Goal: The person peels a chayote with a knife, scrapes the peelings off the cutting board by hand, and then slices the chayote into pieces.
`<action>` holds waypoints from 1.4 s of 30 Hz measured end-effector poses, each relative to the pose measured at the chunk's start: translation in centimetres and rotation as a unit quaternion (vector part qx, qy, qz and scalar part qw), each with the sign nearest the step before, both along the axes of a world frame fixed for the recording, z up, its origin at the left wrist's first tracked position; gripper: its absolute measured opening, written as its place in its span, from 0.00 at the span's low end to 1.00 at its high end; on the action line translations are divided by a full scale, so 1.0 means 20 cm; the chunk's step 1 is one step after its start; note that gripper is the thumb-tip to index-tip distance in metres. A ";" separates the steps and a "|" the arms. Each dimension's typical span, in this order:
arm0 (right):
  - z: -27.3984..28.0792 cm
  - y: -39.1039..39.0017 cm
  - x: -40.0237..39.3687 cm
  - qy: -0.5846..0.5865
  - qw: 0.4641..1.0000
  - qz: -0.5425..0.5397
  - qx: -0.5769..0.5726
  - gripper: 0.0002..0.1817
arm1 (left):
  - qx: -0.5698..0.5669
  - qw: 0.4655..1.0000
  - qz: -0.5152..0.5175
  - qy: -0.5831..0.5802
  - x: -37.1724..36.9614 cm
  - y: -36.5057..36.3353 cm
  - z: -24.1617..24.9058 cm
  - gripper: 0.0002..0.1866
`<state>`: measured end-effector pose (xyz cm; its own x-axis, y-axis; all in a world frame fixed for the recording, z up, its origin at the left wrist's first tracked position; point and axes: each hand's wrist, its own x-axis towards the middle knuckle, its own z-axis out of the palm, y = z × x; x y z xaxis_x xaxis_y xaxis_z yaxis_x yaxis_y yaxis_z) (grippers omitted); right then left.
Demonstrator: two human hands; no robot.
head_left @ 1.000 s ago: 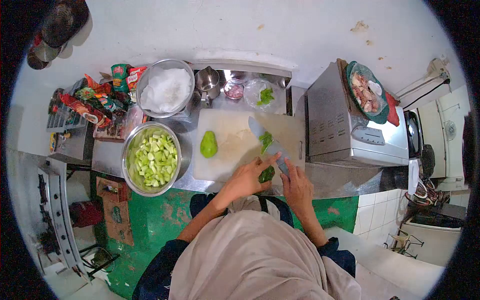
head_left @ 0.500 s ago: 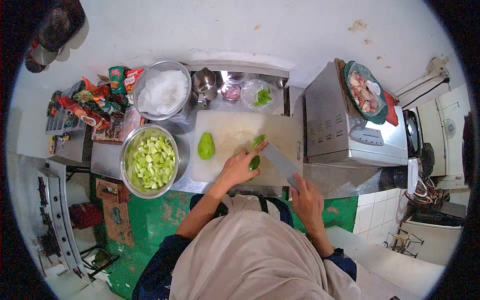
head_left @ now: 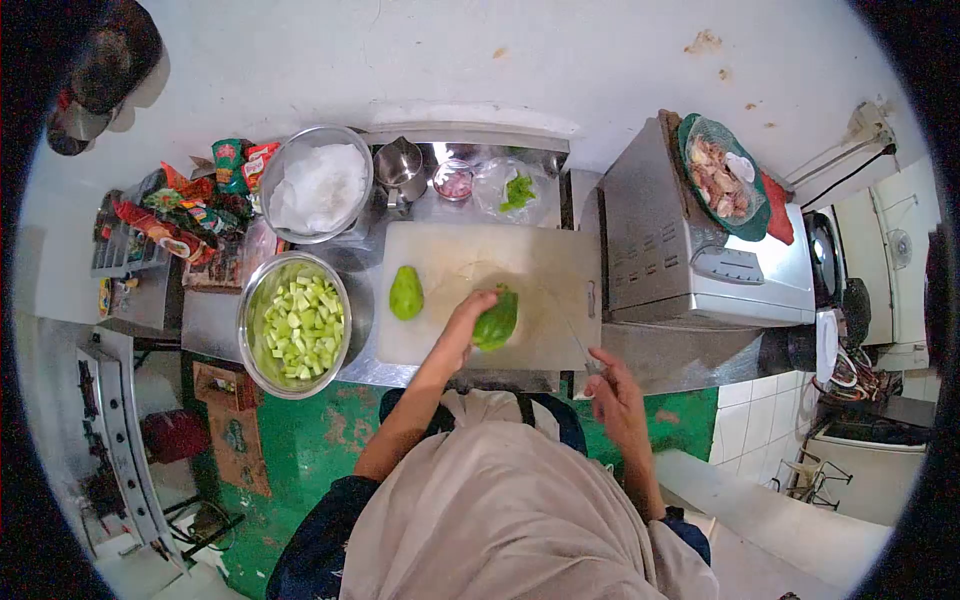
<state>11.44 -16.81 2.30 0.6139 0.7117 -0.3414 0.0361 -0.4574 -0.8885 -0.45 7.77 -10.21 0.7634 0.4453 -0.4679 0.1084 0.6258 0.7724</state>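
My left hand [head_left: 463, 325] is closed around the side of a green chayote [head_left: 497, 322], holding it over the white cutting board [head_left: 425, 345]. In my right hand [head_left: 617, 392], at the board's lower right edge, is a kitchen knife [head_left: 572, 332]. Its blade points up and left, seen nearly edge-on, apart from the chayote. A second, whole chayote [head_left: 406, 293] lies at the left of the board. Left of the board, a steel bowl [head_left: 246, 342] holds pale green cut cubes [head_left: 302, 325].
Behind the board stand a bowl of white stuff [head_left: 322, 190], a steel jug [head_left: 399, 163], a small dish [head_left: 454, 181] and a plastic bag with green pieces [head_left: 518, 192]. A steel oven [head_left: 660, 240] at right carries a plate of meat [head_left: 722, 180]. Packets [head_left: 230, 165] crowd the left.
The knife has come away from above the chayote and turned edge-on. My left hand has shifted left and now grips the chayote, which shows more fully.
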 end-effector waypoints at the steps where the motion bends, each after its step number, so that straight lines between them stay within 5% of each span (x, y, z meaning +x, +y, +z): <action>1: 0.00 0.02 -0.02 0.034 0.999 -0.011 0.017 0.23 | -0.118 0.992 0.025 -0.047 -0.01 0.02 0.10 0.26; 2: 0.02 0.05 -0.05 0.068 0.997 -0.021 0.033 0.23 | -0.234 0.967 0.049 -0.093 -0.02 0.03 0.15 0.24; 5: 0.06 0.14 -0.13 0.110 0.990 -0.048 0.080 0.24 | -0.295 0.923 0.014 -0.247 -0.02 0.04 0.13 0.23; 8: 0.04 0.22 -0.15 0.065 0.988 -0.056 0.125 0.27 | -0.294 0.918 0.151 -0.220 0.03 -0.01 0.29 0.22; 21: 0.10 0.48 -0.19 -0.088 0.958 -0.061 0.267 0.39 | -0.248 0.934 0.094 -0.239 0.03 -0.14 0.62 0.30; 29: 0.15 0.48 -0.21 0.001 0.958 -0.077 0.276 0.34 | -0.296 0.862 0.062 -0.406 0.04 -0.14 0.69 0.42; 35: 0.14 0.48 -0.22 -0.088 0.955 -0.084 0.272 0.30 | -0.375 0.810 0.136 -0.430 0.05 -0.15 0.72 0.35; 42: 0.10 0.37 -0.19 -0.126 0.957 -0.050 0.255 0.26 | -0.343 0.813 0.188 -0.430 -0.01 -0.08 0.71 0.32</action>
<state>7.71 -9.34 4.32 0.7053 0.6794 0.2025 0.2574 0.0208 -0.9661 -0.63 6.24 4.07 0.8096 0.5828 -0.0696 -0.5869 0.8052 -0.0846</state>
